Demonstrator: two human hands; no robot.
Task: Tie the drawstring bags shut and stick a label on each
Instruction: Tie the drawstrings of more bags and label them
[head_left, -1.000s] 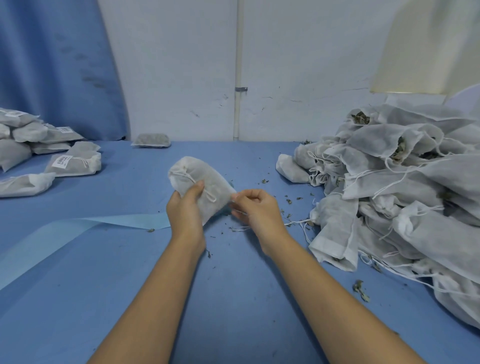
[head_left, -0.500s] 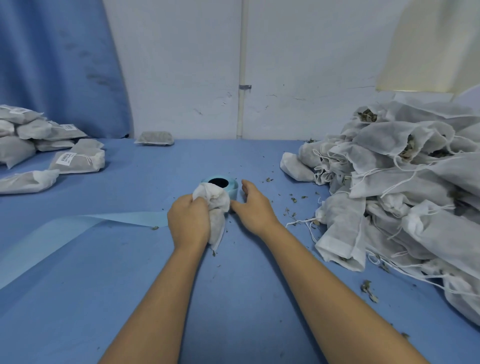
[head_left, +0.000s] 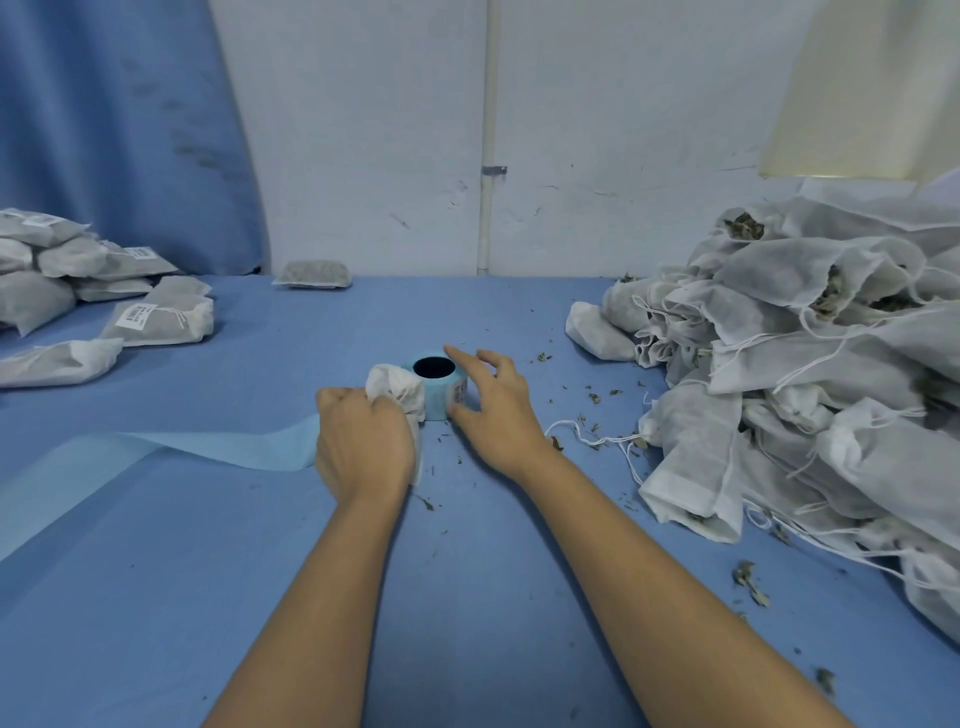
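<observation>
My left hand (head_left: 363, 441) presses a white drawstring bag (head_left: 397, 387) down on the blue table, fingers closed over it. Just behind the bag stands a light-blue label roll (head_left: 439, 387) with a dark core. My right hand (head_left: 493, 410) touches the roll's right side, thumb and fingertips spread around a white label on it. A light-blue backing strip (head_left: 208, 449) trails from the roll toward the left. A big heap of untied bags (head_left: 810, 374) with loose strings lies on the right.
Tied, labelled bags (head_left: 156, 319) are stacked at the far left, and one more bag (head_left: 311, 273) lies by the back wall. Dried leaf crumbs (head_left: 592, 397) are scattered over the blue table (head_left: 467, 597). A blue curtain hangs at the back left.
The bag was held up in both hands; my left hand has brought it down onto the table. My right hand let go of the string and reached to the label roll.
</observation>
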